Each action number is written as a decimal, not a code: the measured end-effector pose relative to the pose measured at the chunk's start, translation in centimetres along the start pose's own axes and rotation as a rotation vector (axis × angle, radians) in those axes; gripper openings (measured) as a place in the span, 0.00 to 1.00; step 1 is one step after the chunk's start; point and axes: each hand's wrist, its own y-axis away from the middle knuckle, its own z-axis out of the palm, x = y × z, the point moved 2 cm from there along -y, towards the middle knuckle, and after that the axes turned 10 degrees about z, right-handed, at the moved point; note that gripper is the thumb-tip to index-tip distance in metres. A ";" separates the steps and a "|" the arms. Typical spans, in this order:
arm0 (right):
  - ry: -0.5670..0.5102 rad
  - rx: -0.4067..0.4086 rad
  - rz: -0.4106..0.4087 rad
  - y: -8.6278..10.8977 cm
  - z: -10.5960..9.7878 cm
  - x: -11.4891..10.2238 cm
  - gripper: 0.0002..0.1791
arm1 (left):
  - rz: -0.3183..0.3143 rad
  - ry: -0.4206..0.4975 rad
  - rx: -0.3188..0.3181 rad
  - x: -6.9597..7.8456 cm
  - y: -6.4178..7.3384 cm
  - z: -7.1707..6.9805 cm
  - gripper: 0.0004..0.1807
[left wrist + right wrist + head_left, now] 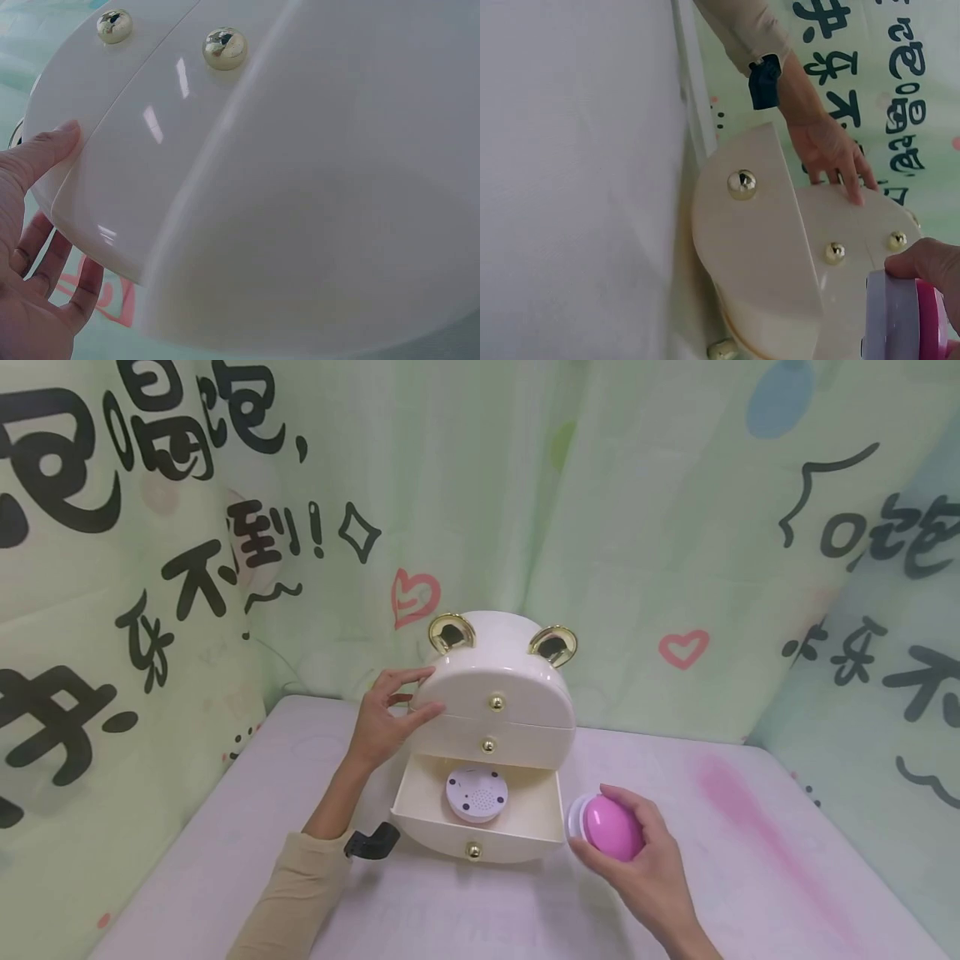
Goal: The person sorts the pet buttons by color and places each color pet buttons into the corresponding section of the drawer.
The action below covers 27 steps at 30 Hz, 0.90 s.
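Observation:
A small cream drawer box (495, 685) with gold-rimmed ears and gold knobs stands on the table. My left hand (382, 718) grips its upper left side, thumb on the front face and fingers around the side. The bottom drawer (427, 785) is pulled out. Inside lies a round white button (477, 795), its underside up, showing speaker holes and small dark feet. Just right of the drawer, my right hand (648, 860) holds a pink push button (613, 828) with a white base between thumb and fingers. In the right wrist view, that button (904, 315) appears side-on.
The table (750, 860) has a pale cover with a pink streak on the right. Behind and at both sides hang pale green curtains (637, 527) with black writing and red hearts. A black strap piece (373, 842) sticks out from my left sleeve beside the drawer.

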 end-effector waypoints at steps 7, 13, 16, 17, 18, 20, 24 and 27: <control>-0.036 -0.022 -0.053 -0.1 1.3 -1.2 0.40 | -0.009 0.004 0.000 -0.1 0.1 0.0 0.29; -0.098 -0.039 -0.119 -0.2 2.3 -2.1 0.40 | 0.001 0.000 0.000 0.0 0.0 0.1 0.29; -0.137 -0.061 -0.124 -0.4 2.9 -2.6 0.39 | 0.003 -0.002 0.001 0.0 0.0 0.1 0.29; -0.146 -0.071 -0.119 -0.5 3.1 -2.7 0.39 | 0.001 -0.002 0.002 0.0 -0.1 0.0 0.29; -0.153 -0.080 -0.110 -0.6 3.2 -2.8 0.39 | 0.001 -0.003 0.001 0.0 -0.1 0.0 0.29; -0.166 -0.102 -0.091 -0.7 3.6 -2.9 0.39 | 0.001 -0.003 0.003 -0.1 -0.1 0.0 0.29; -0.188 -0.140 -0.060 -1.1 4.3 -3.0 0.40 | 0.002 -0.005 0.004 0.0 -0.1 0.0 0.29; -0.201 -0.156 -0.043 -1.4 4.6 -3.2 0.40 | 0.000 -0.004 0.005 0.1 -0.1 0.1 0.29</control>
